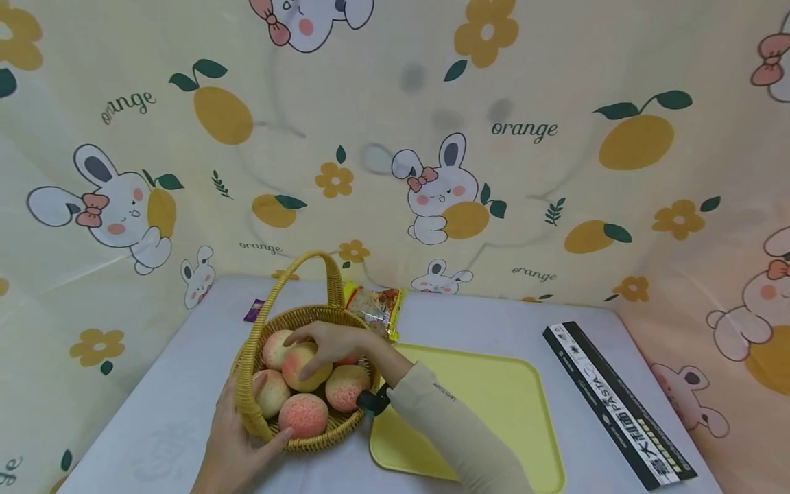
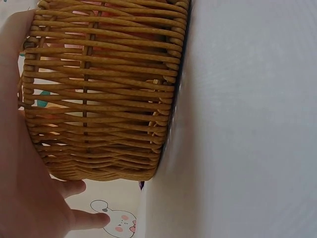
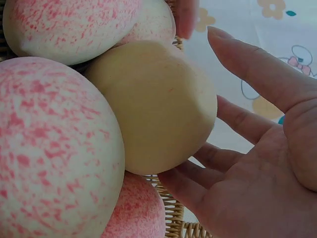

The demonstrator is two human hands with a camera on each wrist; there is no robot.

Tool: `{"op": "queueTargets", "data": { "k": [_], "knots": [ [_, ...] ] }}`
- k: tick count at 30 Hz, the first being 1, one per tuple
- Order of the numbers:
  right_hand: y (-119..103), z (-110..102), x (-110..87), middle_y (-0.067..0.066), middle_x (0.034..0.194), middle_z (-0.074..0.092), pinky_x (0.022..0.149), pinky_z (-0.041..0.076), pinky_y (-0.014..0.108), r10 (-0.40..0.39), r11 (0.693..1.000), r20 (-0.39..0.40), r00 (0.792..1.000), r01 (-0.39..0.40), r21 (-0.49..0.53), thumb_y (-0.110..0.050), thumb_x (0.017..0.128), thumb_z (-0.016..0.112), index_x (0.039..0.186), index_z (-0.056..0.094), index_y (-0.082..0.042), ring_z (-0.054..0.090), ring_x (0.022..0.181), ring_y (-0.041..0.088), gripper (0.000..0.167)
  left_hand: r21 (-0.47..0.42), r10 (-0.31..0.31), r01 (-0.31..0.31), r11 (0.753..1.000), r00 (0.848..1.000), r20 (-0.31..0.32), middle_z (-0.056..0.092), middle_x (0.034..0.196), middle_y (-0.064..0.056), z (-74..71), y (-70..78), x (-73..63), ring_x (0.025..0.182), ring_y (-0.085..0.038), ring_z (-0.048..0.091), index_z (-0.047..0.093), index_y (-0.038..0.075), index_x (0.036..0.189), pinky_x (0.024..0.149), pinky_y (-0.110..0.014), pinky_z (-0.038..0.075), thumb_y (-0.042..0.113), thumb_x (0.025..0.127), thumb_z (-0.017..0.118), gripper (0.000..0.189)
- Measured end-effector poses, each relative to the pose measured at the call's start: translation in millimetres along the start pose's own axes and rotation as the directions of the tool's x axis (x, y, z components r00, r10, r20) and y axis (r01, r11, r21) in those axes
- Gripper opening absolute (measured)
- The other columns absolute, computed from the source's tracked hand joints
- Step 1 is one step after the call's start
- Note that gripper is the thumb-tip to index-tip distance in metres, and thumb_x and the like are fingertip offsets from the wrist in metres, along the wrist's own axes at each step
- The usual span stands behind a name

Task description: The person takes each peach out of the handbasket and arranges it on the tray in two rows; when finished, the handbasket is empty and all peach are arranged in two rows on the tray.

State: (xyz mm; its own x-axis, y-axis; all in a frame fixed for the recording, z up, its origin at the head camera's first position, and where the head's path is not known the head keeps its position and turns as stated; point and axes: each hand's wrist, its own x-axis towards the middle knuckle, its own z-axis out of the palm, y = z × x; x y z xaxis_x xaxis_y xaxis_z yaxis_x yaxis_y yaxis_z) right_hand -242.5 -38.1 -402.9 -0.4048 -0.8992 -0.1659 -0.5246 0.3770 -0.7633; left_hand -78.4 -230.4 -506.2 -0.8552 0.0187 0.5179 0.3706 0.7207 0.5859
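A yellow wicker basket with a tall arched handle holds several peaches. My left hand holds the basket's near left side, thumb over the rim; the left wrist view shows the palm beside the woven wall. Over the peaches reaches my right hand, its fingers spread about a yellowish peach. In the right wrist view the fingers lie along that peach, while the thumb stands apart from it. A pink-speckled peach sits at the basket's front, near my left thumb.
A yellow tray lies right of the basket, under my right forearm. Further right is a long black pasta box. Behind the basket are a clear-and-yellow snack packet and a small purple packet. A patterned cloth hangs behind the table.
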Motion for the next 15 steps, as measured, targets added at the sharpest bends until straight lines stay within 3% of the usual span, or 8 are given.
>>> {"op": "queueTargets", "data": {
  "k": [15],
  "knots": [
    [4.7, 5.8, 7.1, 0.005, 0.135, 0.057, 0.092, 0.043, 0.020, 0.051, 0.998, 0.022, 0.998, -0.052, 0.021, -0.007, 0.082, 0.081, 0.137, 0.057, -0.004, 0.053, 0.115, 0.007, 0.061, 0.029, -0.016, 0.016, 0.999, 1.000, 0.006, 0.029, 0.156, -0.012, 1.4, -2.7, -1.1, 0.141, -0.036, 0.026, 0.047, 0.012, 0.148, 0.110, -0.060, 0.023, 0.036, 0.069, 0.091, 0.094]
  ]
}}
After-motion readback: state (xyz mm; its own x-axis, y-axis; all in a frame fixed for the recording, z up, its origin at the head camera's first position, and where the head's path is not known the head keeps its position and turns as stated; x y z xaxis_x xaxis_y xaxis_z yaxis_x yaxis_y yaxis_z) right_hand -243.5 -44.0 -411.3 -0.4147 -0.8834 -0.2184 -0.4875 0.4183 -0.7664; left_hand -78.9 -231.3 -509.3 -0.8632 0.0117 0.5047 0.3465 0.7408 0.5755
